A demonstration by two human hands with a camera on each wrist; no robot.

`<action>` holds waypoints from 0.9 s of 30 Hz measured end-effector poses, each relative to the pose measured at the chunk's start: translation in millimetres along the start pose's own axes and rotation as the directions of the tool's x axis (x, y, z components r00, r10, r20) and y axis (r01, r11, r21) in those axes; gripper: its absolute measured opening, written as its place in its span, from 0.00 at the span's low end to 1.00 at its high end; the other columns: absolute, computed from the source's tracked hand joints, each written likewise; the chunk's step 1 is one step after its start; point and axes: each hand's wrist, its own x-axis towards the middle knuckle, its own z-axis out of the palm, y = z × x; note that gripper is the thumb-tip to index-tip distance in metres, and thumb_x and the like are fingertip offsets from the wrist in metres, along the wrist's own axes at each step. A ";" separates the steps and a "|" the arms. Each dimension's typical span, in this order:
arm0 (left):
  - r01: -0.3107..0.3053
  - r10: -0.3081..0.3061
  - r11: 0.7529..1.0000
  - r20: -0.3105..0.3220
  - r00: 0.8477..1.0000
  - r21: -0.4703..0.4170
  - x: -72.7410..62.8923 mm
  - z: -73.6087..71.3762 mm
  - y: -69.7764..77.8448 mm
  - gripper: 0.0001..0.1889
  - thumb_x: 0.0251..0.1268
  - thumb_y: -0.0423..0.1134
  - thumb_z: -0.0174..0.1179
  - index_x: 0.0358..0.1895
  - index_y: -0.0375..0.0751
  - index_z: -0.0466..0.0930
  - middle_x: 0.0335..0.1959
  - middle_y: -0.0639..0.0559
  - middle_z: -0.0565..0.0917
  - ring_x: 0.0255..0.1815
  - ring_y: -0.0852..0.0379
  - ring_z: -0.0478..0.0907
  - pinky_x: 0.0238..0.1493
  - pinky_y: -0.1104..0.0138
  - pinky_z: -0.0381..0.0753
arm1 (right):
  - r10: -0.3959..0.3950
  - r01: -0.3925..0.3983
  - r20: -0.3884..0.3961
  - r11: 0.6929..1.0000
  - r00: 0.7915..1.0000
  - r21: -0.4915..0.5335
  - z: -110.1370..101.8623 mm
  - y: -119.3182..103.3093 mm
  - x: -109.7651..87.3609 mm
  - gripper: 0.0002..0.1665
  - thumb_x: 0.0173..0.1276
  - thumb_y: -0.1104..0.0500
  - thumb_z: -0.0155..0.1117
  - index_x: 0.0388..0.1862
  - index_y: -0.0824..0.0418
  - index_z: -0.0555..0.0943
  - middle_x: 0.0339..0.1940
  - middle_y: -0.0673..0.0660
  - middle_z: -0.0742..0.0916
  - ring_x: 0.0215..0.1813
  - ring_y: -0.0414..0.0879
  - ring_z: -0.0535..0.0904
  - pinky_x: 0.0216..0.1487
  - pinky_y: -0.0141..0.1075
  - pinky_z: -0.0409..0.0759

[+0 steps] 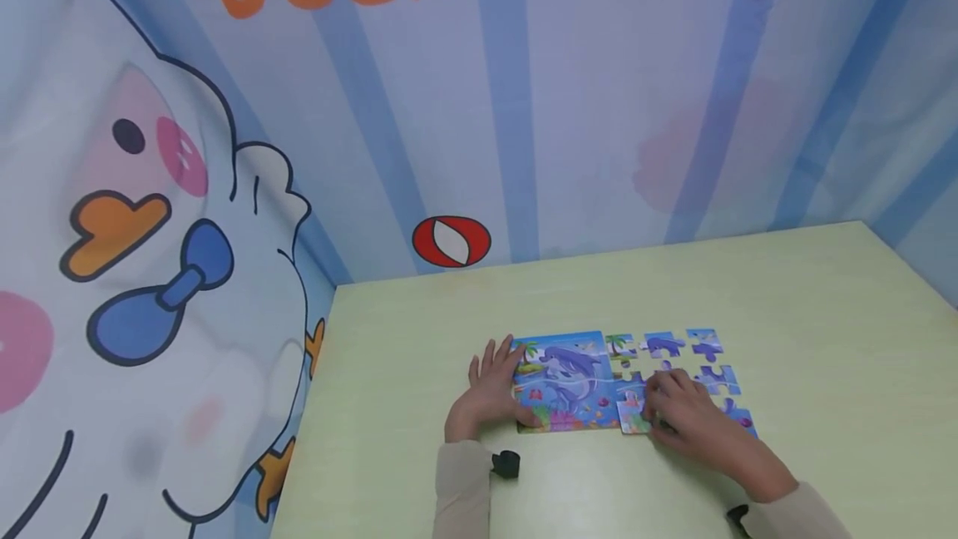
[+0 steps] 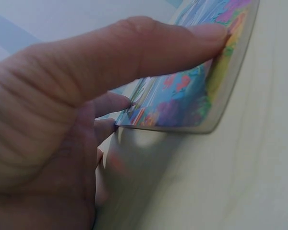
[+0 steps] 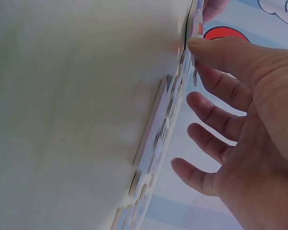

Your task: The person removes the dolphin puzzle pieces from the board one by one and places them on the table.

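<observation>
A dolphin picture board [image 1: 567, 385] lies flat on the table. My left hand [image 1: 490, 389] steadies its left side with spread, fairly straight fingers. In the left wrist view the thumb [image 2: 201, 40] rests on top of the board near its lower edge, and other fingertips touch its side. Right of the board lie several jigsaw pieces in loose rows, such as a dolphin-head piece [image 1: 662, 344]. My right hand [image 1: 688, 418] is over the lower rows. Its thumb and index finger pinch a puzzle piece [image 3: 195, 76], mostly hidden by the fingers; the other fingers are spread.
The pale yellow table [image 1: 389, 373] extends around the board and pieces. A corner piece with a palm tree [image 1: 619, 345] lies beside the board's upper right. Behind stands a blue striped backdrop [image 1: 584, 106] with a large cartoon duck [image 1: 247, 314] at left.
</observation>
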 end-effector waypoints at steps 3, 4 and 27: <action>0.002 -0.002 1.000 -0.005 1.000 -0.003 0.1 0.7 -1.1 0.62 0.40 0.47 0.83 0.81 0.43 0.54 0.83 0.44 0.45 0.82 0.40 0.32 0.76 0.40 0.31 | -0.009 0.009 -0.008 1.000 1.000 -0.005 0.8 1.1 -4.7 0.19 0.54 0.68 0.77 0.26 0.49 0.77 0.44 0.52 0.76 0.50 0.57 0.69 0.42 0.59 0.73; 0.003 -0.003 1.000 -0.007 1.000 -0.001 0.2 1.0 -1.5 0.62 0.39 0.47 0.83 0.81 0.43 0.54 0.83 0.44 0.46 0.82 0.40 0.32 0.76 0.40 0.32 | -0.012 0.012 -0.008 1.000 1.000 -0.007 0.7 1.0 -5.7 0.19 0.54 0.68 0.78 0.26 0.48 0.77 0.44 0.52 0.76 0.50 0.57 0.69 0.42 0.58 0.73; -0.025 0.024 0.999 -0.025 0.999 -0.029 -4.2 -3.6 -10.4 0.55 0.48 0.45 0.78 0.80 0.39 0.55 0.83 0.41 0.48 0.82 0.39 0.35 0.76 0.40 0.34 | 0.081 -0.081 0.030 0.997 0.996 0.005 -0.1 -1.5 -3.3 0.15 0.56 0.66 0.76 0.29 0.50 0.79 0.47 0.55 0.77 0.53 0.61 0.69 0.45 0.61 0.71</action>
